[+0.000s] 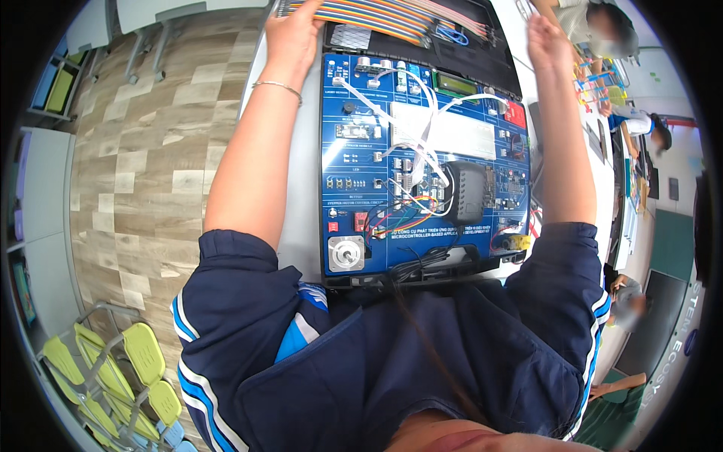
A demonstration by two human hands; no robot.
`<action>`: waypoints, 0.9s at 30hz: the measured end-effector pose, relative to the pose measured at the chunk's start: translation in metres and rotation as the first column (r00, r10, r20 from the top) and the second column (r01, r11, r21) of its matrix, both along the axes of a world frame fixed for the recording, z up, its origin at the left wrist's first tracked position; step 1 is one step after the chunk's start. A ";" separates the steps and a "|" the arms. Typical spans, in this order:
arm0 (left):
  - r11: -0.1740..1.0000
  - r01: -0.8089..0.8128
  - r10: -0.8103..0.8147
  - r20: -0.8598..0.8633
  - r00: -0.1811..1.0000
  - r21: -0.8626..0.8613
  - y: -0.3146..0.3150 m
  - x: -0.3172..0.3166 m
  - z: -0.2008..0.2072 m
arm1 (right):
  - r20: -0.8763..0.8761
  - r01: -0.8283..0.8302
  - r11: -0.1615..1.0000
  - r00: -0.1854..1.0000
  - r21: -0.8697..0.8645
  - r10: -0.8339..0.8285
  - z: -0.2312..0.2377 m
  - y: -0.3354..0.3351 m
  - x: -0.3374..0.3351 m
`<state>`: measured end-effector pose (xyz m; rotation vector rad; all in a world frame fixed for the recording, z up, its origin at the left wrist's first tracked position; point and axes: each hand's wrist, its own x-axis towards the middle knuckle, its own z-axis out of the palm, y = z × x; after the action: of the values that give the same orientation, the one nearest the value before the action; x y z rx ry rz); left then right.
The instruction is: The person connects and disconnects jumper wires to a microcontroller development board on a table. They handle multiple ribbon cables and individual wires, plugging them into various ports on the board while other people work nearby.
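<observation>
At the top edge, my left hand is closed around one end of a flat ribbon of rainbow jumper wires. The ribbon stretches right over the open black lid of a case. My right hand is raised beyond the case's right side, smeared by motion; its fingers are unclear. Between my forearms lies a blue electronics training board with a white breadboard, a small green display, white connector cables, a black box-shaped part and a stepper motor.
The case rests on a white table. Black cable is bundled at its near edge. Blue wires lie in the lid. Other people sit along the right, one close to my right hand. Green chairs stand lower left.
</observation>
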<state>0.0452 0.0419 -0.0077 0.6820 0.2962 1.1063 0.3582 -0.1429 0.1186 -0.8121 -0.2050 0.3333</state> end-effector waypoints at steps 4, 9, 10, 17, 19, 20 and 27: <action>0.999 -0.021 0.020 -0.023 1.000 -0.029 0.005 0.002 -0.005 | 0.100 -0.123 0.992 0.987 -0.039 0.126 0.018 -0.052 0.015; 0.936 -0.141 0.248 -0.319 0.915 0.322 -0.012 0.000 0.006 | 0.424 -0.083 0.679 0.724 -0.729 0.544 0.046 -0.112 -0.081; 0.904 -0.134 0.304 -0.392 0.868 0.406 -0.015 0.001 0.012 | 0.463 0.057 0.576 0.661 -0.815 0.590 0.049 -0.124 -0.099; 0.886 -0.081 0.290 -0.411 0.864 0.456 0.000 0.003 0.004 | 0.347 0.011 0.385 0.457 -0.923 0.819 0.036 -0.167 -0.211; 0.894 -0.108 0.304 -0.411 0.860 0.435 -0.005 0.002 0.010 | 0.349 0.118 0.330 0.390 -0.937 0.852 0.029 -0.173 -0.215; 0.897 -0.124 0.313 -0.412 0.856 0.425 -0.006 0.001 0.011 | 0.345 0.170 0.303 0.353 -0.938 0.870 0.027 -0.174 -0.216; 0.828 -0.101 0.412 -0.476 0.777 0.552 0.007 -0.003 0.007 | 0.218 0.182 0.159 0.371 -0.970 0.903 0.028 -0.166 -0.229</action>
<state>0.0421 0.0490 -0.0006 1.4990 0.6604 1.2392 0.1295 -0.3089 0.1466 -2.2082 -1.4142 0.6626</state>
